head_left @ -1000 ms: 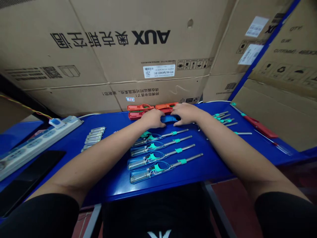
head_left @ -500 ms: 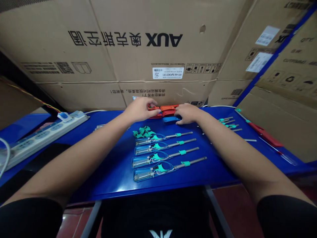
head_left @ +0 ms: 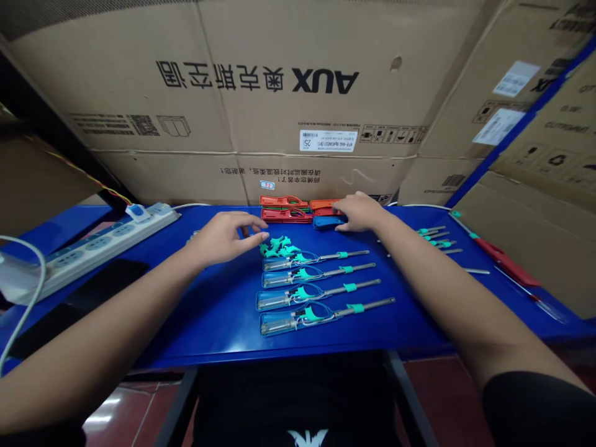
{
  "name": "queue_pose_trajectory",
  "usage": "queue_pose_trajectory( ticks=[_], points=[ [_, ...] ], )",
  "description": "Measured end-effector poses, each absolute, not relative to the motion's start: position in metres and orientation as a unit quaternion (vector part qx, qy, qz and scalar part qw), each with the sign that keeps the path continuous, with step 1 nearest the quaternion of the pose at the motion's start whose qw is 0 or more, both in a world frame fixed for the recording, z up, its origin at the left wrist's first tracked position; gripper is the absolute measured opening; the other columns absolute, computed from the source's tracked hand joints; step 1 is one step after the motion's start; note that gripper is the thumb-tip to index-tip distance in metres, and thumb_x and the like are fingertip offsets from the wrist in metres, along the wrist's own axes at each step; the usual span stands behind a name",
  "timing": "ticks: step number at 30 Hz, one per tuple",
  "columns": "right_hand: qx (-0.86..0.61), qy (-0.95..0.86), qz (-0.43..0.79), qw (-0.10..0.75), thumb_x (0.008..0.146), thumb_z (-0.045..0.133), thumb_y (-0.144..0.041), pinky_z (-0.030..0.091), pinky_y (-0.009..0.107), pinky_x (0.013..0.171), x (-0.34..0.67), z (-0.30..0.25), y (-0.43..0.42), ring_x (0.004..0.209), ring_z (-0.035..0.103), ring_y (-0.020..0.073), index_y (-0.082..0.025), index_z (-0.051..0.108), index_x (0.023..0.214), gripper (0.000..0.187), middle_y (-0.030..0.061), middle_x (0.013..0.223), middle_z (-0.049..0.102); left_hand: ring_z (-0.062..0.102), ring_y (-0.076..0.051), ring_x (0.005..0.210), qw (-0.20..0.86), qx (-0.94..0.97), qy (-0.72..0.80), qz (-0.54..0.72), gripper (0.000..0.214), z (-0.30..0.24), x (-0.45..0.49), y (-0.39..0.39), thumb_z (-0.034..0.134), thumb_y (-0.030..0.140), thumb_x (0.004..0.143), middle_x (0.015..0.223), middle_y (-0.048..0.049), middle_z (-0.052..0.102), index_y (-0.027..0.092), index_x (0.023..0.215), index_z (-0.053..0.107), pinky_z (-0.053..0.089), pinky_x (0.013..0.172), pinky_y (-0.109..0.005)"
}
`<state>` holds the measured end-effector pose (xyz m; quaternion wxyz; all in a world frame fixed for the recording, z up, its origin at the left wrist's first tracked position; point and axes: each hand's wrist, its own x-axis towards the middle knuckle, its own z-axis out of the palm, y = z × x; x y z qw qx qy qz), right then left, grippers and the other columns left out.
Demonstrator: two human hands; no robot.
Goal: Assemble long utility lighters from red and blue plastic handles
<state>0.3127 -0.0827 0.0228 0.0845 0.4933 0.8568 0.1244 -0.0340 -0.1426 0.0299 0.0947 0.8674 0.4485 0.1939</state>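
My left hand (head_left: 233, 236) hovers over the blue table, holding nothing, its fingers apart just left of a heap of green plastic triggers (head_left: 277, 246). At the back, my right hand (head_left: 358, 212) has its thumb and fingers closed at the right end of a blue lighter shell (head_left: 326, 221); its fingertips are partly hidden. Orange lighter shells (head_left: 321, 203) lie directly behind the blue one. Red lighter shells (head_left: 285, 215) are stacked to their left. Nearer me, several blue half-shells with lighter parts (head_left: 279, 323) lie in a column, each with a metal tube and green pieces.
A white power strip (head_left: 97, 248) and a dark flat object (head_left: 79, 304) lie left. At right are metal tubes with green pieces (head_left: 440, 243), a red lighter (head_left: 503, 257) and a screwdriver (head_left: 535, 301). A cardboard wall (head_left: 261, 136) closes off the back.
My left hand has left the red shells and moved left and toward me, its fingers opening. The right hand stays at the blue and orange shells. The view has shifted slightly.
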Motion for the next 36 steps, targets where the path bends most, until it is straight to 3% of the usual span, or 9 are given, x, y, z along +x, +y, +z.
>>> queue_pose_trajectory(
  ticks=[14, 20, 22, 25, 32, 36],
  points=[
    [0.515, 0.851, 0.093, 0.044, 0.082, 0.066, -0.056, 0.034, 0.033, 0.071, 0.317, 0.021, -0.081, 0.091, 0.065, 0.0246, -0.020, 0.065, 0.088, 0.036, 0.0072, 0.097, 0.073, 0.065, -0.015, 0.076, 0.151, 0.907, 0.363, 0.149, 0.027, 0.017, -0.032, -0.144, 0.058, 0.042, 0.089, 0.089, -0.0043, 0.074, 0.020, 0.091, 0.073, 0.047, 0.071, -0.027],
    [0.503, 0.857, 0.111, -0.013, 0.086, 0.066, -0.049, 0.037, 0.035, 0.077, 0.301, 0.028, -0.106, 0.096, 0.063, 0.0264, -0.018, 0.067, 0.097, 0.033, 0.0109, 0.104, 0.071, 0.064, -0.016, 0.075, 0.164, 0.920, 0.338, 0.113, 0.027, 0.007, -0.022, -0.150, 0.062, 0.042, 0.088, 0.088, -0.0053, 0.072, 0.019, 0.092, 0.074, 0.045, 0.069, -0.027],
    [0.467, 0.878, 0.081, -0.069, 0.091, 0.062, -0.038, 0.039, 0.034, 0.079, 0.284, 0.031, -0.125, 0.096, 0.063, 0.0239, -0.019, 0.068, 0.097, 0.021, 0.0092, 0.104, 0.071, 0.064, -0.016, 0.076, 0.154, 0.921, 0.345, 0.097, 0.026, 0.002, -0.018, -0.151, 0.062, 0.041, 0.088, 0.090, -0.0057, 0.072, 0.019, 0.094, 0.075, 0.046, 0.071, -0.028],
    [0.404, 0.910, 0.010, -0.086, 0.091, 0.063, -0.031, 0.040, 0.032, 0.077, 0.255, 0.031, -0.154, 0.092, 0.062, 0.0213, -0.021, 0.071, 0.092, 0.014, 0.0063, 0.099, 0.071, 0.064, -0.017, 0.079, 0.154, 0.918, 0.357, 0.079, 0.024, -0.004, -0.014, -0.151, 0.065, 0.039, 0.086, 0.090, -0.0055, 0.072, 0.020, 0.093, 0.076, 0.045, 0.073, -0.029],
    [0.400, 0.911, -0.072, -0.070, 0.089, 0.064, -0.031, 0.034, 0.029, 0.065, 0.223, 0.005, -0.176, 0.081, 0.058, 0.0175, -0.021, 0.074, 0.099, 0.017, 0.0053, 0.096, 0.068, 0.063, -0.015, 0.073, 0.141, 0.914, 0.366, 0.103, 0.018, -0.005, -0.010, -0.152, 0.069, 0.034, 0.082, 0.084, -0.0035, 0.072, 0.018, 0.087, 0.076, 0.044, 0.068, -0.026],
    [0.394, 0.909, -0.092, -0.096, 0.089, 0.064, -0.029, 0.033, 0.027, 0.065, 0.223, -0.009, -0.171, 0.080, 0.057, 0.0158, -0.020, 0.074, 0.094, 0.014, 0.0042, 0.094, 0.067, 0.062, -0.013, 0.068, 0.139, 0.918, 0.351, 0.121, 0.017, -0.004, -0.010, -0.152, 0.070, 0.032, 0.082, 0.082, -0.0031, 0.072, 0.017, 0.087, 0.076, 0.044, 0.065, -0.024]
  ],
)
